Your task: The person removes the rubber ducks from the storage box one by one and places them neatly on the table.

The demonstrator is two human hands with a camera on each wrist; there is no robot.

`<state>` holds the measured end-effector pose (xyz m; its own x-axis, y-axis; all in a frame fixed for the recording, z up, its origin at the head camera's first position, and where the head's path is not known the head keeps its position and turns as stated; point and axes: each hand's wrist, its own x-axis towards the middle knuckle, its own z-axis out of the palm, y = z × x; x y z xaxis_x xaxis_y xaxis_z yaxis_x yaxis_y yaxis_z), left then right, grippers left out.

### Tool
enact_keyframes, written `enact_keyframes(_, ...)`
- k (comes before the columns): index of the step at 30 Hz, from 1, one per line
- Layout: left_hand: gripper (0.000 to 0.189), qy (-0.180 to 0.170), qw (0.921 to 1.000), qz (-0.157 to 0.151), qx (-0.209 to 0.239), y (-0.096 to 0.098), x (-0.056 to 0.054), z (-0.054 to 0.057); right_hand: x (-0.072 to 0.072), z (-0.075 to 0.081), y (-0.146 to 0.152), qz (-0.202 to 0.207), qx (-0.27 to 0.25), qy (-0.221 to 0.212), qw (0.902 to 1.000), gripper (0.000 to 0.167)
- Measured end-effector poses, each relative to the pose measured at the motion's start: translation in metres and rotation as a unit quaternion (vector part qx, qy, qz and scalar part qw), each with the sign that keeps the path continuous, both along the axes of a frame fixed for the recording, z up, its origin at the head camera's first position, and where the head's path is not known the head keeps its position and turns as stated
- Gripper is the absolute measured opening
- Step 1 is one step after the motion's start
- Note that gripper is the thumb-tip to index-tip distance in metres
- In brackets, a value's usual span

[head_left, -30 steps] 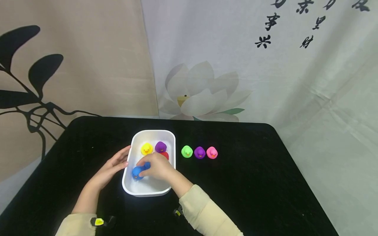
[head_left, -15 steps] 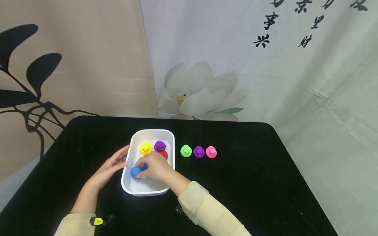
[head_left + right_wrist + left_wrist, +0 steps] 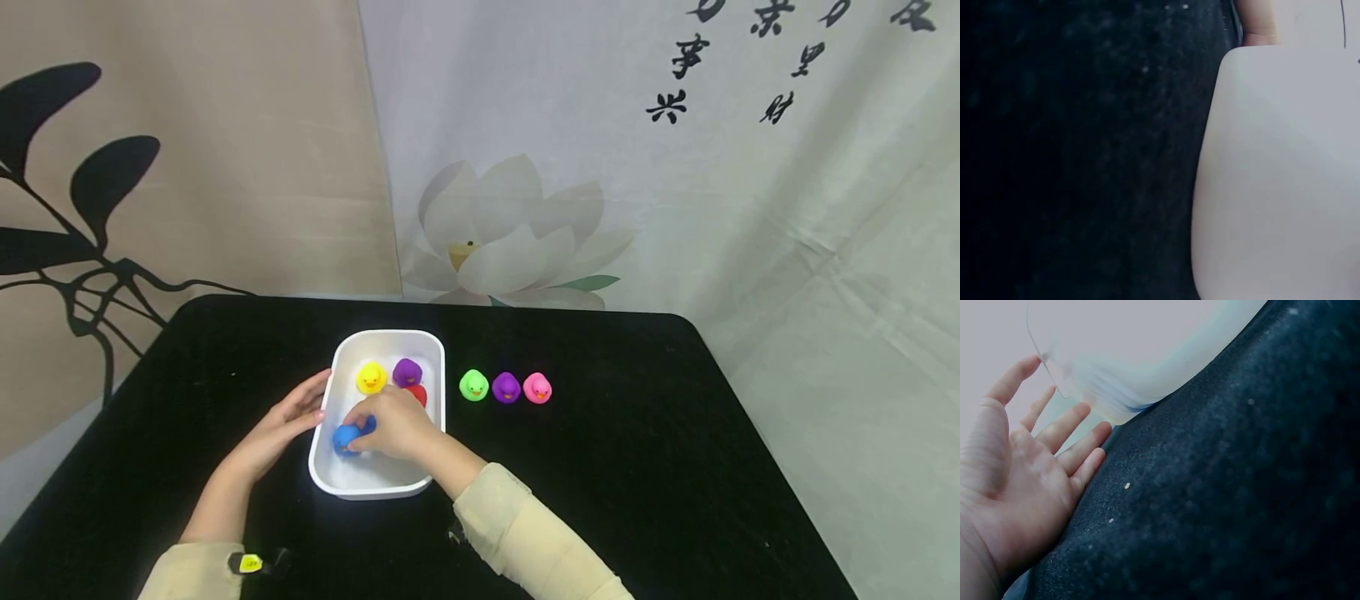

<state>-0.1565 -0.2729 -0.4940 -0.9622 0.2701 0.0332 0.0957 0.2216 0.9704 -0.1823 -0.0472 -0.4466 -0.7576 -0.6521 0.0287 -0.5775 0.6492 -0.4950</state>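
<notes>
A white tray [image 3: 360, 483] stands on the black table. Inside it my right hand [image 3: 401, 425] grips a blue rubber duck [image 3: 345, 440] between thumb and fingers, near the tray's left wall. More blue shows at the fingertips; whether it is a second duck I cannot tell. Farther back in the tray are a yellow duck [image 3: 371, 377], a purple duck [image 3: 407, 372] and a red thing [image 3: 418, 392] partly covered by the right hand. My left hand [image 3: 292, 414] rests against the tray's left side, its fingers extended, as the left wrist view also shows [image 3: 1035, 469].
Right of the tray, a green duck [image 3: 474, 385], a purple duck [image 3: 506, 387] and a pink duck [image 3: 537, 387] stand in a row on the black tabletop [image 3: 637, 467]. A printed curtain [image 3: 525, 125] hangs behind the table.
The right hand and the blue duck have shifted very slightly left in the tray. The left hand keeps its place at the tray's side.
</notes>
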Motion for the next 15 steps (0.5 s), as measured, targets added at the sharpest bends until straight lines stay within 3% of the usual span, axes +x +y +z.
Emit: enact_keyframes(15, 0.059, 0.002, 1.0000, -0.008, 0.006, -0.001, -0.001, -0.001, 0.003, 0.006, 0.012, 0.022, -0.073, -0.026, 0.9967, 0.036)
